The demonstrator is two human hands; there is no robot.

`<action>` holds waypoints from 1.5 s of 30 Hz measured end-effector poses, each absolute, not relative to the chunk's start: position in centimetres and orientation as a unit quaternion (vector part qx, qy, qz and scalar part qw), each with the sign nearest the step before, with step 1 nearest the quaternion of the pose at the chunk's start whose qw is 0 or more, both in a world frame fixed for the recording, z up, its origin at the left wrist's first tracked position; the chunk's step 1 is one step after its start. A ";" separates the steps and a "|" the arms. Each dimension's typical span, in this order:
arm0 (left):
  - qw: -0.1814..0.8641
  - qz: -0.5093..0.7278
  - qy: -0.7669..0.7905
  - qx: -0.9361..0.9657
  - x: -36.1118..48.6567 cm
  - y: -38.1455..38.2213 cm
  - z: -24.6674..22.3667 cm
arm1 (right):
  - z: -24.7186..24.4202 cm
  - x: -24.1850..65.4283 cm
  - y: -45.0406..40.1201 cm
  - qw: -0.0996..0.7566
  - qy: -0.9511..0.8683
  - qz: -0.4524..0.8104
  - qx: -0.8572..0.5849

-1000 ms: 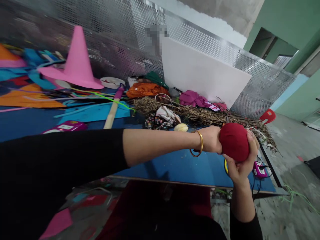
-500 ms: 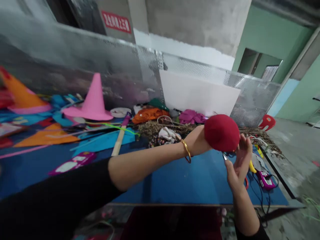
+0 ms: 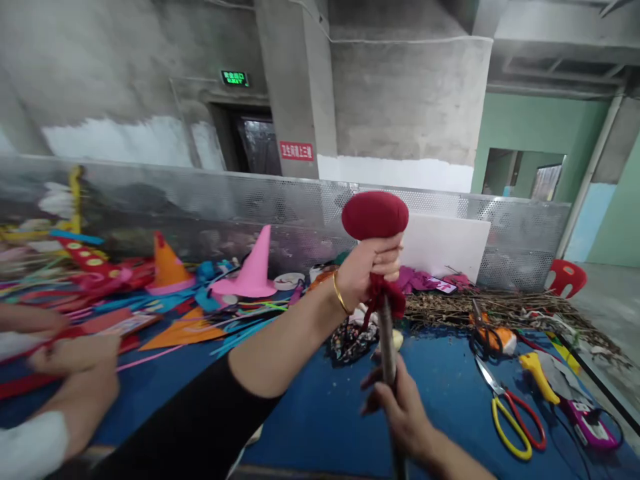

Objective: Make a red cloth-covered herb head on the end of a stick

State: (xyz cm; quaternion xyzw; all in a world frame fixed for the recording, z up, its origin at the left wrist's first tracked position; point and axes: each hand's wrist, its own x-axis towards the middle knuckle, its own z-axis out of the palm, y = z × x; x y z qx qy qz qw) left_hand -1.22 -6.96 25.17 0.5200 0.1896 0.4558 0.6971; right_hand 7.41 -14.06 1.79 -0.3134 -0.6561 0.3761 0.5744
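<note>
Cloth-covered red head: the dark red round form [image 3: 375,215] is raised above the blue table [image 3: 320,413], atop an upright, slightly tilted rod [image 3: 387,347].
Left hand: closed around the neck just under the head [image 3: 367,267]; fingers wrapped together, with gathered red cloth [image 3: 393,300] hanging beneath.
Right hand: lower on the rod [image 3: 413,410], thumb across the front and fingers partly curled around it; firmness of hold cannot be told.
Join: concealed by the left fingers; whether anything fastens the cloth cannot be determined.
Scissors: on the table to the right [image 3: 520,427], near a yellow-handled tool [image 3: 540,377].
Adjacent person: hands [image 3: 80,353] at the left side, well apart from the rod.
Risk, head: judged liable to tip or twist if the left fingers slacken, its bulk sitting high on a narrow support.
Risk, cloth: folds could slip or bunch unevenly if the rod turns within the gather.
Risk, rod: could slide or swing should the right hand's loose-looking curl give too little support.
Risk, surroundings: loose cloth or the rod's lower part could catch on table clutter if lowered carelessly.
</note>
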 end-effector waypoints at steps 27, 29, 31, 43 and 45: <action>0.841 0.279 0.261 0.382 -3.2 -6.4 6.6 | 15.5 7.6 -5.3 0.368 -0.829 0.051 -0.419; 0.836 0.297 0.287 0.362 -3.7 -5.6 6.4 | 13.0 7.3 -5.1 0.450 -0.788 0.066 -0.416; 0.826 0.333 0.287 0.352 -4.4 -4.8 6.9 | 10.1 7.2 -5.2 0.545 -0.725 0.084 -0.412; 0.791 0.404 0.228 0.400 -6.5 -3.9 8.4 | 0.5 5.5 -9.5 0.398 -0.719 0.172 -0.544; 0.782 0.407 0.223 0.416 -6.5 -3.9 8.1 | 0.7 5.9 -9.7 0.333 -0.757 0.054 -0.559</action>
